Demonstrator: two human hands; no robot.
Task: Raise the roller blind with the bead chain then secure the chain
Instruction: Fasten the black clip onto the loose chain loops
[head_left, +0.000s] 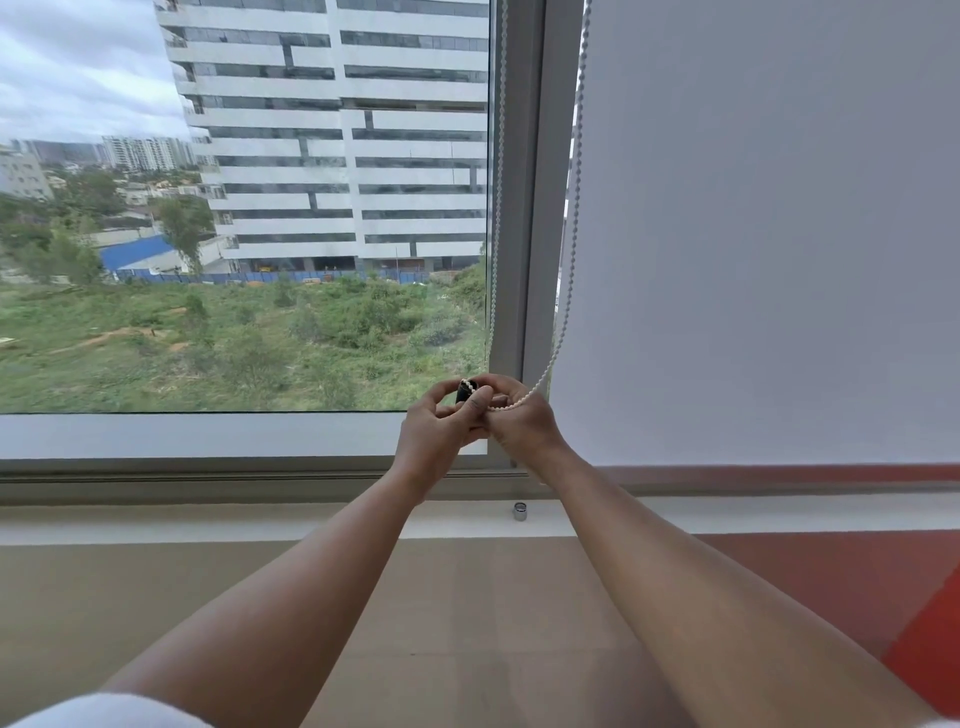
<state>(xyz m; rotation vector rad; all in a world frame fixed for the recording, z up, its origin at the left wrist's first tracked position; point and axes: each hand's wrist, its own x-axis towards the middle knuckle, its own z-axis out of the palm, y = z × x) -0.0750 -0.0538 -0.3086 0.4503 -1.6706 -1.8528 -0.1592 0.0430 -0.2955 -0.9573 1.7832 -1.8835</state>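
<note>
Window frame (514, 208) behind; both hands (470, 415) grip bead chain (574, 197).

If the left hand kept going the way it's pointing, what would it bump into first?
Probably the grey window frame post just beyond the left hand, which points up and away holding a black piece of the bead chain; depth is unclear.

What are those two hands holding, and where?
Both hold the bead chain at its bottom loop; the left hand also pinches a small black piece there.

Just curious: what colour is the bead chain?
White, on the bead chain in the head view, the only one.
</note>
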